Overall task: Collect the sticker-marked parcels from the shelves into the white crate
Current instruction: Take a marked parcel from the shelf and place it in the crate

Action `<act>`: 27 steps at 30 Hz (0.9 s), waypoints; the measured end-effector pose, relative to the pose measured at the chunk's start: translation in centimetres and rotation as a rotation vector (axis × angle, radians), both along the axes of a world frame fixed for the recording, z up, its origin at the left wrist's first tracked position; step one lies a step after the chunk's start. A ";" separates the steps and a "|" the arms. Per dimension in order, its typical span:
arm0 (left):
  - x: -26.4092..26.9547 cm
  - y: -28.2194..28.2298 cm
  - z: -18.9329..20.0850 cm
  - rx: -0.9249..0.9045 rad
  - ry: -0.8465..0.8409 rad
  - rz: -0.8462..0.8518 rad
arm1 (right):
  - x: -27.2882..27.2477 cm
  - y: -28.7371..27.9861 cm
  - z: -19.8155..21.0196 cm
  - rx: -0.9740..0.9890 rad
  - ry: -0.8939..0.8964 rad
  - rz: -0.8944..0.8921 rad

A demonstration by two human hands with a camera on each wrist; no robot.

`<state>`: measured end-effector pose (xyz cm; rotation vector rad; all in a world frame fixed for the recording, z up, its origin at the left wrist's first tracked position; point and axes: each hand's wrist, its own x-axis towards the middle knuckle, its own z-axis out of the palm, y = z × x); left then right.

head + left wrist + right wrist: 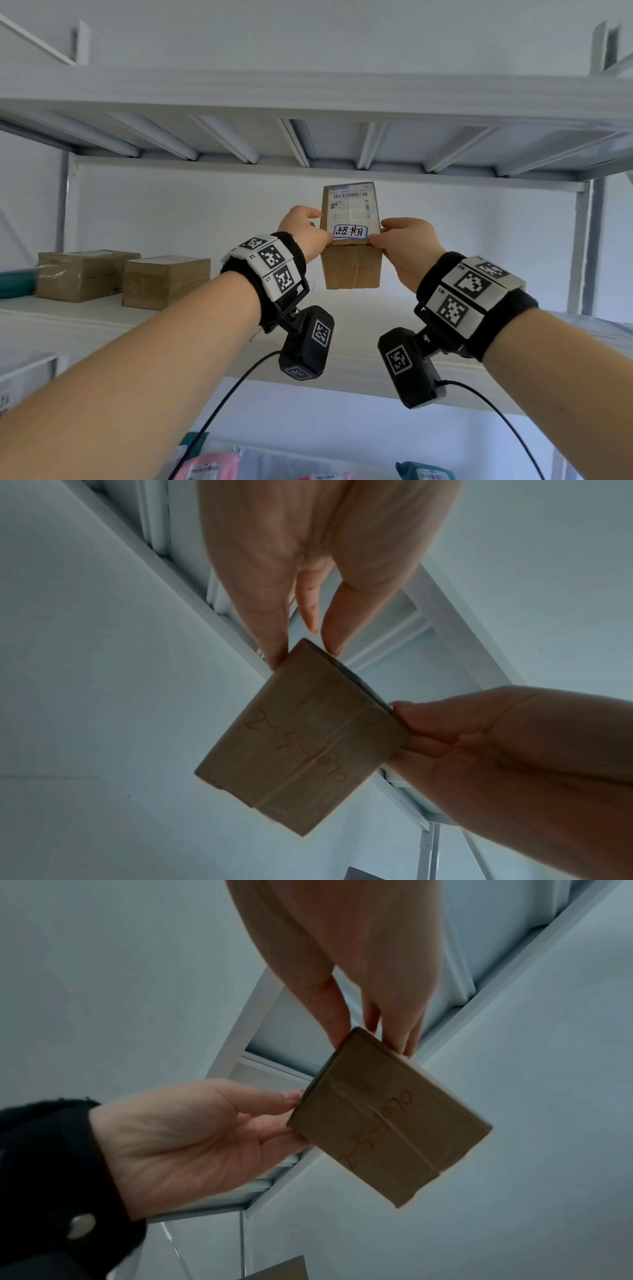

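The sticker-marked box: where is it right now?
Head view centre: the sticker-marked box is held between the left hand and right hand, above the middle shelf.

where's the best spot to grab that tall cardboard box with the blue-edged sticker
Grip the cardboard box by its two narrow side faces near the top end, one hand from each side, as the left hand and right hand do now. It is a tall, slim, flat-sided box, so opposed pinches probably hold it steady and keep the sticker and shipping label in view.
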<state>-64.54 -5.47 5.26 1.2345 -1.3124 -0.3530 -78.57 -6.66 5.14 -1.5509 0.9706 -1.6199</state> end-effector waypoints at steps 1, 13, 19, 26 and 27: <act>0.6 0.3 -0.1 -0.021 -0.017 -0.001 | 0.5 0.2 -0.1 -0.011 0.015 0.025; 4.9 4.0 -0.6 -0.172 -0.130 0.001 | 5.2 2.4 -1.3 -0.068 0.042 0.016; 5.9 4.8 -1.1 -0.215 -0.114 -0.012 | 6.1 3.4 -1.7 -0.099 0.064 -0.014; 6.7 6.4 -1.3 -0.236 -0.104 0.011 | 7.5 4.6 -2.0 -0.182 0.034 -0.018; 6.9 6.8 -1.4 -0.246 -0.108 0.020 | 7.9 4.9 -2.1 -0.203 0.023 -0.014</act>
